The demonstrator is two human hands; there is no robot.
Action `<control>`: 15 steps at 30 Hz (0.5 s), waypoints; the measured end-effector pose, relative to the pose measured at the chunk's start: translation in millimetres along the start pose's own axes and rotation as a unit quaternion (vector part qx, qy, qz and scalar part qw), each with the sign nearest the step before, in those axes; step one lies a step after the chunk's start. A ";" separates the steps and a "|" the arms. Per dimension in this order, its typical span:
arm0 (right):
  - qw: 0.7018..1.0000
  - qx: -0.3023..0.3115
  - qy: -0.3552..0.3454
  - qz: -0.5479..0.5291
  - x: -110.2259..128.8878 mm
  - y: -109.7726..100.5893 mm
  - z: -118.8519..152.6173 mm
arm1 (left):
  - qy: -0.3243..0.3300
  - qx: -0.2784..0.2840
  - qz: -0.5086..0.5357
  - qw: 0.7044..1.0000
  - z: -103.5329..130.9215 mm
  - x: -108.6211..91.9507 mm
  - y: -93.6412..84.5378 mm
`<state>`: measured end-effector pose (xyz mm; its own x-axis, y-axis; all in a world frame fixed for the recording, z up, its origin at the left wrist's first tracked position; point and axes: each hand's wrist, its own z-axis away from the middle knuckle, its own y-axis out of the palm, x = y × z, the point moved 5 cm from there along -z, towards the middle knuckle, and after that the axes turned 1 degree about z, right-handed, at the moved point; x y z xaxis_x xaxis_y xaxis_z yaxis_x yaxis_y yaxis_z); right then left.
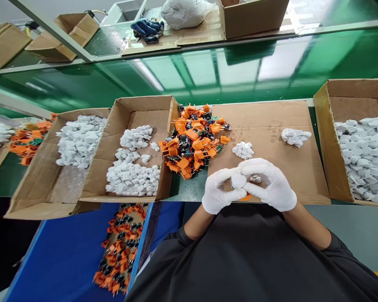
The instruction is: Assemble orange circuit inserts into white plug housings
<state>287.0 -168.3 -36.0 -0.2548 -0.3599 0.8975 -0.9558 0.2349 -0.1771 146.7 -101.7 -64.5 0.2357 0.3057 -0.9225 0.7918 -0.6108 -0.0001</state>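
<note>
Both my hands wear white gloves and meet over the cardboard sheet's front edge. Between the fingertips of my left hand (pixel 219 192) and my right hand (pixel 272 186) is a small rounded white plastic piece (pixel 238 181). A bit of green shows at its left side, and the fingers of both hands close on it. Something orange (pixel 246 197) shows just below the fingers; its shape is mostly hidden. Past the hands lies a small heap of white pieces (pixel 243 150). To the left is a pile of orange plastic parts (pixel 192 142) with black and green circuit boards.
The cardboard sheet (pixel 264 121) also bears another white heap (pixel 296 137). White pieces fill a box (pixel 321 138) at right and two boxes (pixel 96 184) (pixel 28 197) at left. A blue bin (pixel 66 247) with orange parts stands below. Gloves (pixel 147 30) lie on the shelf above.
</note>
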 end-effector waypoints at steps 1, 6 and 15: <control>1.000 0.001 -0.004 0.006 1.2 0.9 0.0 | -0.008 -0.006 0.007 1.000 2.0 1.7 0.2; 0.997 -0.030 -0.041 0.061 8.5 2.8 2.6 | 0.003 -0.009 0.048 0.999 2.6 0.6 0.9; 0.994 -0.010 -0.057 0.091 9.9 10.6 8.3 | 0.164 0.026 -0.098 0.981 -6.9 -22.1 -3.3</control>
<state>273.1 -176.8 -32.3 -0.4397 -0.4093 0.7994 -0.8892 0.3239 -0.3232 142.7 -101.4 -41.5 0.2577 0.6337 -0.7294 0.8116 -0.5516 -0.1924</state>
